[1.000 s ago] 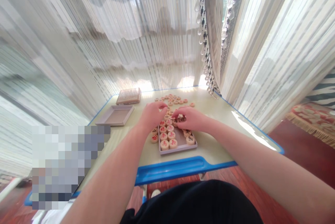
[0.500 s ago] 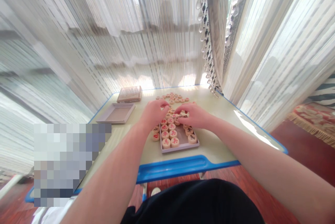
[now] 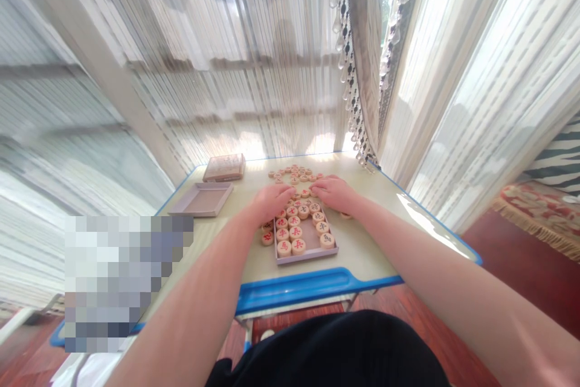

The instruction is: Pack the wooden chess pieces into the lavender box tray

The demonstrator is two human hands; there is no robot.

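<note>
A shallow tray [image 3: 314, 253] holds round wooden Chinese chess pieces with red and black characters. Red pieces [image 3: 296, 232] line its left side; black pieces [image 3: 322, 227] stand along its right, with bare tray floor between. My left hand [image 3: 273, 198] rests beside the far left corner of the tray, fingers stretched over the pieces there. On the other side, my right hand [image 3: 334, 192] lies with its fingertips on or against pieces just past the far edge. Neither hand visibly lifts a piece. Both hands partly hide the pieces beneath them.
More loose pieces [image 3: 294, 172] lie farther back on the table [image 3: 376, 224]. Two stray pieces [image 3: 267, 238] sit left of the tray. A second shallow tray [image 3: 212, 213] and a closed box [image 3: 225, 168] are at the far left. Fringed curtains [image 3: 272, 91] hang behind.
My right hand has moved from over the tray to beyond its far right corner. My left hand has lowered beside the pieces. More black pieces show in the tray, and the view has shifted slightly.
</note>
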